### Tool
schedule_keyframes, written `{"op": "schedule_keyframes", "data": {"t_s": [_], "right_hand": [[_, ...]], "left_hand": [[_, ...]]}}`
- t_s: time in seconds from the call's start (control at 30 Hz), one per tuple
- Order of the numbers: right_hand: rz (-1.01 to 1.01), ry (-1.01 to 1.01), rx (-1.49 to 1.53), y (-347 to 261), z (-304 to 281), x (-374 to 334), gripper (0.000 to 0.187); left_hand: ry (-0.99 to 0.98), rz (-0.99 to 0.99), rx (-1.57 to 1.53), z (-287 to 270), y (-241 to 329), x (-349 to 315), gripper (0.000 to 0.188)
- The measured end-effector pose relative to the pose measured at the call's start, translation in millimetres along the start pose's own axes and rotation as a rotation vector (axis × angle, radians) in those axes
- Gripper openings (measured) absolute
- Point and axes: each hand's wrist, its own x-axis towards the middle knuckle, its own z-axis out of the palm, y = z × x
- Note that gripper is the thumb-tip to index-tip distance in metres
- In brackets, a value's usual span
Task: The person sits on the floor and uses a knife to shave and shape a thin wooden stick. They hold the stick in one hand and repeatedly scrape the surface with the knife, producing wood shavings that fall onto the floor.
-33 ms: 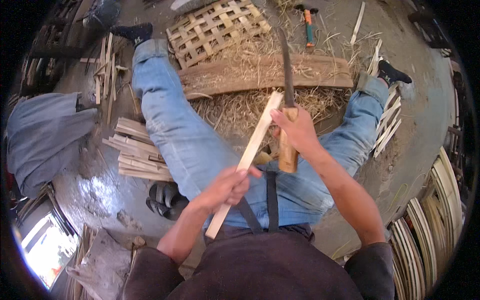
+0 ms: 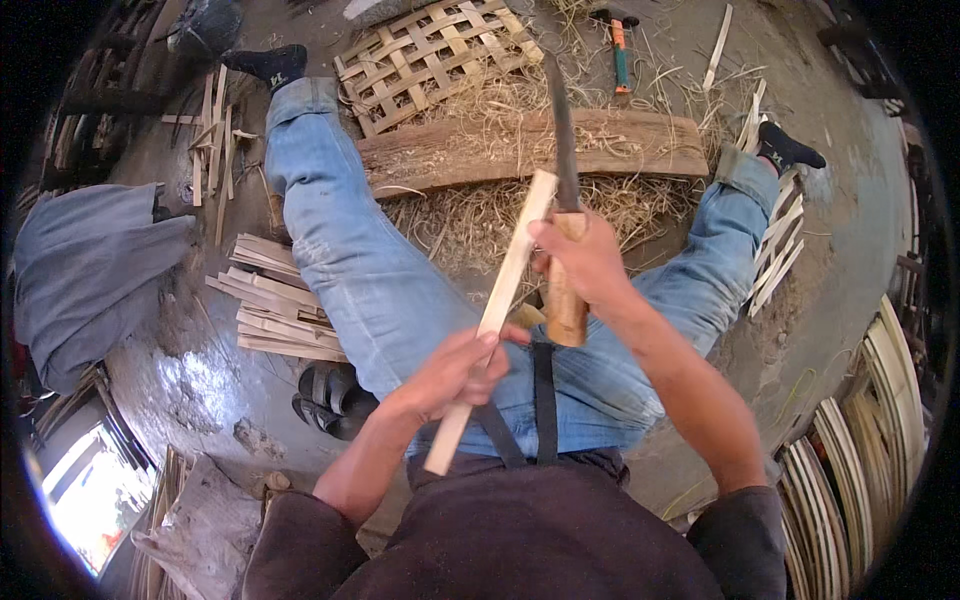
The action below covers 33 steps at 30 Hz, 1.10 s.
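I sit on the ground with my legs in blue jeans spread apart. My left hand [image 2: 455, 372] grips a long pale bamboo strip [image 2: 510, 270] near its lower end, slanting up to the right. My right hand [image 2: 585, 262] holds a knife [image 2: 563, 130] by its wooden handle, the dark blade pointing away from me beside the strip's upper end. Below the blade, a wooden plank [image 2: 480, 152] lies across a heap of dry shavings [image 2: 470, 225] between my legs.
A woven bamboo lattice [image 2: 430, 55] lies beyond the plank, with a hammer [image 2: 620, 45] to its right. Cut bamboo strips [image 2: 270, 300] are stacked left of my left leg; more lie by my right foot [image 2: 780, 250]. Black sandals [image 2: 330, 395] and grey cloth [image 2: 85, 265] are at left.
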Motion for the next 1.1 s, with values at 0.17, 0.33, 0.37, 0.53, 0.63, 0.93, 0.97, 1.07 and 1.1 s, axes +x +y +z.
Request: {"op": "schedule_keyframes", "data": {"t_s": [0.17,0.33,0.37,0.53,0.63,0.93,0.97,1.07,1.1], "right_hand": [[-0.027,0.045,0.111,-36,9,46,0.028],[-0.252,0.184,-0.502,-43,-12,51,0.031],[-0.300,0.183,-0.676,-55,-11,36,0.032],[-0.304,-0.331,-1.168,-114,0,-52,0.015],[-0.588,-0.098,-1.406,-136,31,-104,0.012],[-0.370,-0.171,-1.230,-66,-12,-12,0.017],[-0.424,-0.254,-1.230,-59,-11,-20,0.017],[-0.512,-0.394,-1.248,-42,-10,-56,0.017],[-0.503,-0.372,-1.268,-40,-10,-59,0.017]], "left_hand": [[0.015,-0.003,-0.063,-10,12,-10,0.065],[0.045,0.039,-0.146,-15,4,-26,0.035],[0.076,0.056,-0.153,-16,7,-27,0.034],[0.130,0.032,-0.172,-15,11,-21,0.031],[0.271,0.243,0.019,10,11,-27,0.033],[0.173,0.168,0.008,-11,17,-33,0.035],[0.201,0.165,0.002,-10,15,-33,0.035],[0.234,0.145,0.012,-16,5,-37,0.034],[0.235,0.137,0.021,-17,2,-39,0.034]]}}
